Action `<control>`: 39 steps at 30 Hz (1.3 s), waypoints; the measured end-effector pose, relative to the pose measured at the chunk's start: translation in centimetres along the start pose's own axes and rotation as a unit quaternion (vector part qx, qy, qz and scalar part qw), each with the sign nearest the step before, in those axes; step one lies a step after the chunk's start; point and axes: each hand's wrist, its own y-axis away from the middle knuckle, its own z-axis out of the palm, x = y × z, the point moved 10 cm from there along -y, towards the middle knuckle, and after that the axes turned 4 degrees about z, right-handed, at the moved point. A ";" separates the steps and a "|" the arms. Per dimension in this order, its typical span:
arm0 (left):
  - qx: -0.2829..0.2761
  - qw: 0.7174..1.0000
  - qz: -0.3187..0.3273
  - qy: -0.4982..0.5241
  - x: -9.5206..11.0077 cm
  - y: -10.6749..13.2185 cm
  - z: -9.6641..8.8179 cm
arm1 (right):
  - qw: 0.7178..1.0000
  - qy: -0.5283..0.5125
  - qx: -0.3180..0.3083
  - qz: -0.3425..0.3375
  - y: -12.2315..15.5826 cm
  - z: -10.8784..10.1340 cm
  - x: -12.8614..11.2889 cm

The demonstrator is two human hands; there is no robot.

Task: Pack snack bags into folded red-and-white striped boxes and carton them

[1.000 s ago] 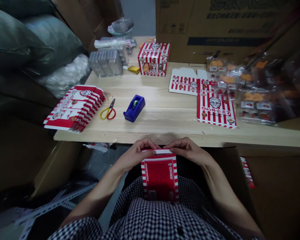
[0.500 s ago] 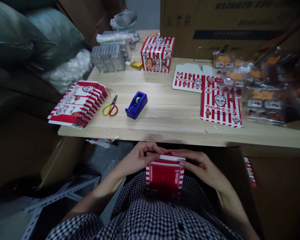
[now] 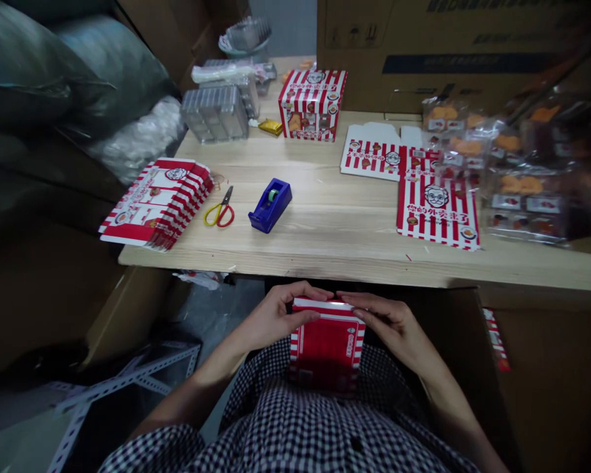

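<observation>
A red and white striped cardboard box [image 3: 328,348] is held upright in front of my body, below the table's front edge. My left hand [image 3: 283,315] grips its upper left corner, thumb on the near face and fingers along the top. At the upper right corner, my right hand [image 3: 387,322] closes on the same box, its thumb also on the near side. The white edge of a flap shows along the top between the hands. The far side and the bottom of the box are hidden.
On the wooden table [image 3: 325,210] lie a blue tape dispenser [image 3: 272,205], scissors [image 3: 219,209] and a stack of flat striped cartons [image 3: 152,203]. Farther back stand a filled striped box [image 3: 312,105] and clear plastic trays [image 3: 214,115]. Bagged toy food sets [image 3: 517,190] lie right.
Both hands have shifted slightly along the box's top, and the fingers of the two hands are a little farther apart. The view has moved slightly.
</observation>
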 end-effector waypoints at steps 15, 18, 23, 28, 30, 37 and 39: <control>-0.158 0.986 0.018 -0.045 1.6 0.0 -1.5 | 0.999 -0.001 0.023 0.024 -0.4 0.2 1.3; -0.165 0.982 0.039 -0.079 2.1 0.0 -1.8 | 0.999 -0.014 0.027 0.029 -0.4 0.1 1.4; -0.125 0.987 0.024 -0.093 1.5 -0.1 -1.9 | 0.999 -0.004 0.035 0.025 -0.4 0.5 1.0; -0.077 0.994 0.016 -0.075 0.9 0.8 -2.3 | 0.999 -0.007 0.026 0.023 -0.7 1.4 0.5; -0.066 0.992 0.036 -0.100 1.1 1.2 -2.4 | 0.999 -0.022 0.030 0.017 -0.8 1.4 0.5; -0.025 0.989 0.068 -0.127 0.7 1.3 -2.7 | 0.999 -0.042 0.013 -0.020 -0.9 1.5 -0.2; -0.032 0.989 0.080 -0.121 0.6 1.1 -2.4 | 0.998 -0.049 0.012 -0.025 -0.9 1.6 -0.1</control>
